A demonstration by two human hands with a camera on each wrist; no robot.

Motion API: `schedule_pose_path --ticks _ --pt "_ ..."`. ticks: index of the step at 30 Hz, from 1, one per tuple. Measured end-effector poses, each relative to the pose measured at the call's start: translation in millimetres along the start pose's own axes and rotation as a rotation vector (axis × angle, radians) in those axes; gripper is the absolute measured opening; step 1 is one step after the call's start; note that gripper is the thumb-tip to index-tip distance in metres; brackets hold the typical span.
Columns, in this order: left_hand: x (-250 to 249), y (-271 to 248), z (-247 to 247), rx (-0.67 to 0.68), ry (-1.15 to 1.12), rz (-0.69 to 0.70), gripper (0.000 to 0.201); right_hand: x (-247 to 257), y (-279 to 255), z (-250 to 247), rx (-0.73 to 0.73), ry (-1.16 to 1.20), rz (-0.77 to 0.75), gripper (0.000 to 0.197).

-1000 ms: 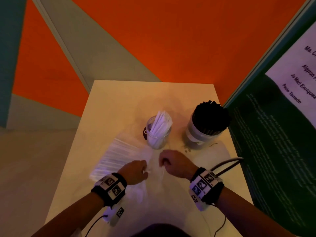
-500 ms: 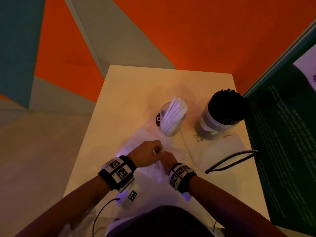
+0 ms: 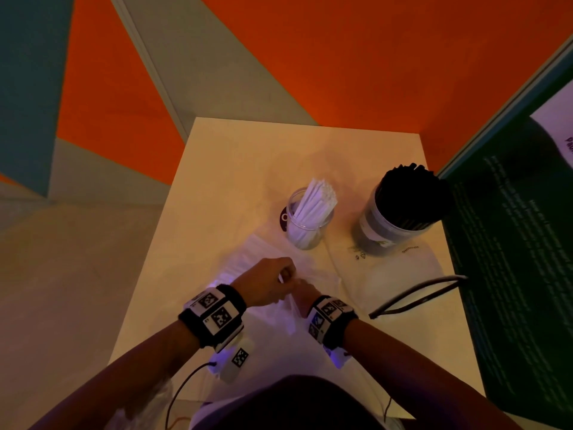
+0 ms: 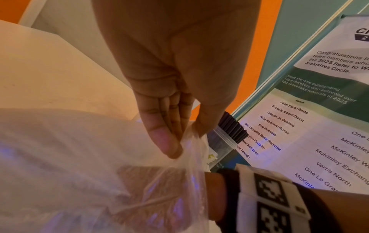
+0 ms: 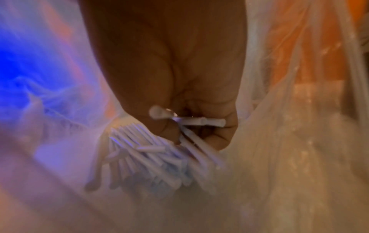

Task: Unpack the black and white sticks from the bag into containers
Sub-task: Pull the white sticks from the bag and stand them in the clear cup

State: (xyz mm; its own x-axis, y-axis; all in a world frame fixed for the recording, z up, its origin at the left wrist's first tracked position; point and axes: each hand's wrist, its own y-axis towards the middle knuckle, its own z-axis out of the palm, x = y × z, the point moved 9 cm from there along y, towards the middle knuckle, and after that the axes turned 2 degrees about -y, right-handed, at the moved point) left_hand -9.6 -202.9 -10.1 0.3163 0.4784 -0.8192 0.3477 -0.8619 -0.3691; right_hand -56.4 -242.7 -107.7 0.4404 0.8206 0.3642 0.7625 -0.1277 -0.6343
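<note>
Head view: 1 second back my 2 hands sat apart over the bag, knuckles up. Now the right hand (image 3: pixel 302 291) has gone into the bag (image 3: pixel 263 262) at centre frame, only the wrist showing, while the left hand (image 3: pixel 273 282) has closed in just beside it and holds the plastic up. I read that as the mouth being open and a fresh grab of white sticks under way. In the upper middle the clear jar (image 3: pixel 307 221) already stands part full of white sticks (image 3: pixel 316 200); to its right the tub (image 3: pixel 400 218) looks packed with black sticks (image 3: pixel 412 193). So black looks done, white is what's left.

Left wrist view: the left hand (image 4: pixel 175 97) fills the upper middle, thumb and fingers (image 4: pixel 169 141) pinching a fold of bag (image 4: pixel 159 189) film and lifting it. The right forearm runs in under the plastic at lower right. A slice of the tub (image 4: pixel 223 138) and its black sticks (image 4: pixel 232 127) peeks out right of the fingertips.

Right wrist view: blurred, but the right hand (image 5: pixel 179 94) is inside the bag (image 5: pixel 289 141), fingers curled round a few white sticks (image 5: pixel 199 123) at centre. A thicker heap lies just below and left of the fingertips, touching them, not gripped. I judge the next pull gets only a small bunch, so several more trips remain.
</note>
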Motion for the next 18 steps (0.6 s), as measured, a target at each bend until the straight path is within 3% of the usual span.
schedule_pose_path --ticks 4,7,12,15,18 --pt "1 3 1 0.004 0.007 -0.018 0.022 7 -14 -9 0.106 -0.091 -0.126 0.033" --pt "5 8 5 0.034 0.048 -0.049 0.026 -9 -36 -30 0.177 -0.154 -0.088 0.037" --pt "3 19 13 0.076 0.433 -0.084 0.047 -52 -89 -81 0.313 -0.330 -0.004 0.026" --pt "-24 26 14 -0.042 0.514 0.032 0.056 -66 -119 -126 0.256 -0.502 0.044 0.025" --pt "-65 32 24 -0.072 0.413 0.206 0.071 -62 -144 -168 0.134 -0.558 0.042 0.034"
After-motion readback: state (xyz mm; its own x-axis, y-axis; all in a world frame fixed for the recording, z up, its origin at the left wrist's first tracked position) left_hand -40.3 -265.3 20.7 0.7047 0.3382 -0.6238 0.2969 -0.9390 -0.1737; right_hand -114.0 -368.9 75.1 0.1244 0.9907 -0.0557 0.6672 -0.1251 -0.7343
